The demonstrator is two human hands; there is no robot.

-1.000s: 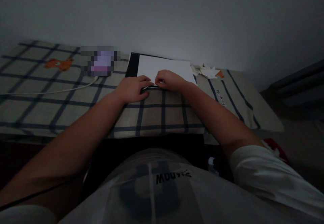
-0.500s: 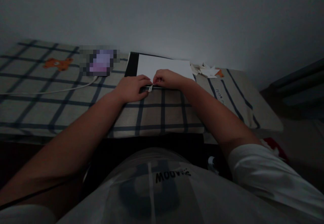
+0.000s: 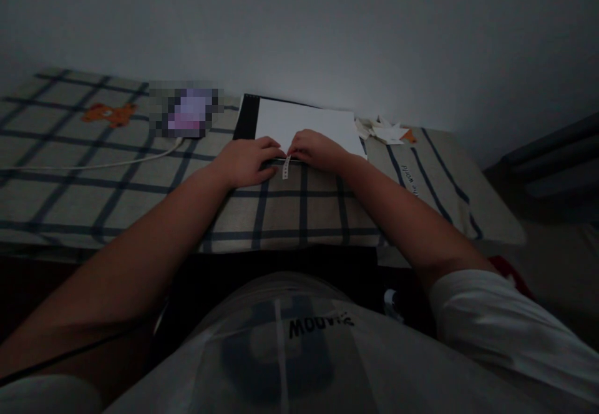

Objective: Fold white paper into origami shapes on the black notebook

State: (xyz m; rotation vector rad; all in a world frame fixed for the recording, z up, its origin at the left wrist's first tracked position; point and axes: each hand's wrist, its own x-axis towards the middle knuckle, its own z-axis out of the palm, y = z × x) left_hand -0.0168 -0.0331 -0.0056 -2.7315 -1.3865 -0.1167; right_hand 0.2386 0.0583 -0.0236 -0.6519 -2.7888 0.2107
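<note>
A white sheet (image 3: 304, 123) lies over a flat black-edged board (image 3: 244, 117) against the wall. My left hand (image 3: 248, 163) rests at the board's near edge, its fingers stretched out and the thumb apart, with the fingertips close to a narrow white strip (image 3: 286, 169) with a row of dark marks. Over the sheet's near edge, my right hand (image 3: 316, 147) pinches the upper end of that strip between thumb and fingertips. The strip hangs towards me over the cloth. How its top end joins the sheet, if at all, is hidden by the fingers.
A checked cloth (image 3: 281, 214) covers the table. Left of the board lies a partly blurred phone (image 3: 189, 113) with a white cable (image 3: 126, 162). Crumpled and folded white paper pieces (image 3: 386, 132) lie to the right. A grey wall (image 3: 299, 33) stands behind.
More of the strip now shows, hanging straighter below my fingertips. My right hand has shifted slightly right, and its fingers have changed their pinch. My left hand has barely moved.
</note>
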